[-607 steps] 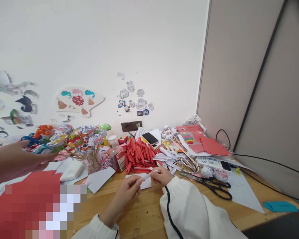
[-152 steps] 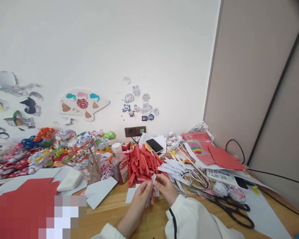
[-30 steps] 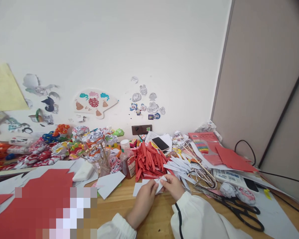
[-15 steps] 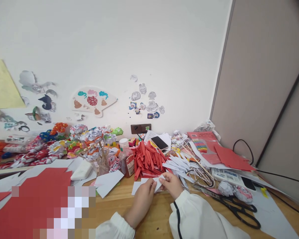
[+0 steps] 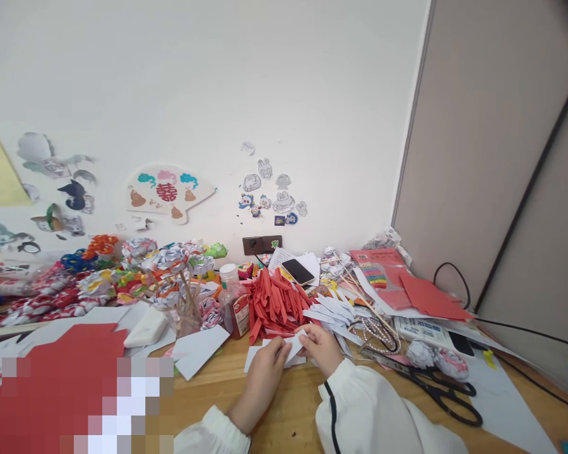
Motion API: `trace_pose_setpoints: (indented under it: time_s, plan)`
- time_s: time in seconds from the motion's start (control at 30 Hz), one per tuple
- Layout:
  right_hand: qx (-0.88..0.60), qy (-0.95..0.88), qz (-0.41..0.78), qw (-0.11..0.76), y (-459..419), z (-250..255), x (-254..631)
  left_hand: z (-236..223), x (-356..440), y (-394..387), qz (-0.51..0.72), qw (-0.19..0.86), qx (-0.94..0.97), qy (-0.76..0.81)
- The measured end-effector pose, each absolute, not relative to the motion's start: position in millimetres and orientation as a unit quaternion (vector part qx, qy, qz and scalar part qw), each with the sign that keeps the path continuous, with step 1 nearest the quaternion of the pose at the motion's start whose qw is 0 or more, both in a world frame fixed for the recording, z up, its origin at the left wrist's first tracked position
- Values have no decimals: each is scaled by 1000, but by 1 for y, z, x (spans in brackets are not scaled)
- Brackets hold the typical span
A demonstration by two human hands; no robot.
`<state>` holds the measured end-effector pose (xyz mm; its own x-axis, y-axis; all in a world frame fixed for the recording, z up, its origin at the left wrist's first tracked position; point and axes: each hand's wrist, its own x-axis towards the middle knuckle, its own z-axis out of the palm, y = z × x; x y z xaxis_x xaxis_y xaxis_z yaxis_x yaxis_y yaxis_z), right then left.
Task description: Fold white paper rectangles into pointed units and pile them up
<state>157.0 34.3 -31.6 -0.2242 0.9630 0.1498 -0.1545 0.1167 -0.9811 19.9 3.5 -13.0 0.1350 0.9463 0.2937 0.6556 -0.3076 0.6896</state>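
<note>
A small piece of white paper (image 5: 294, 346) is pinched between my two hands, low over the wooden table (image 5: 279, 413). My left hand (image 5: 267, 372) grips its left side between thumb and fingers. On its right side, my right hand (image 5: 322, 348) has its fingers closed on the same paper. More white paper (image 5: 252, 358) lies flat under and beside the hands. Just beyond them rises a heap of folded red paper strips (image 5: 274, 302), with a pile of folded white paper strips (image 5: 334, 312) to its right.
Black-handled scissors (image 5: 447, 394) lie to the right, near a beaded string (image 5: 377, 334). A phone (image 5: 298, 272) rests behind the red strips. A bottle of dark liquid (image 5: 234, 302) stands left of them. Red sheets (image 5: 76, 359) cover the left side. Crumpled paper flowers (image 5: 180, 258) line the wall.
The whole view has shifted slightly, so things appear a little further left. Both hands keep their pinch on the white paper, with only small finger movement.
</note>
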Motion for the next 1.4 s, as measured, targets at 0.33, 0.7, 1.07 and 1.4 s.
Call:
trace_pose_setpoints:
  time_s: [0.33, 0.7, 1.07, 1.4]
  plan:
    - [-397, -593, 501, 489, 35, -36, 157, -15, 18, 2, 299, 123, 756, 570]
    - [-412, -614, 481, 470, 36, -36, 158, -9, 18, 0, 256, 81, 768, 581]
    - [-391, -651, 444, 475, 33, -34, 159, -7, 18, -2, 279, 126, 761, 572]
    - [-394, -661, 424, 479, 29, -30, 159, -9, 20, 1, 368, 224, 728, 533]
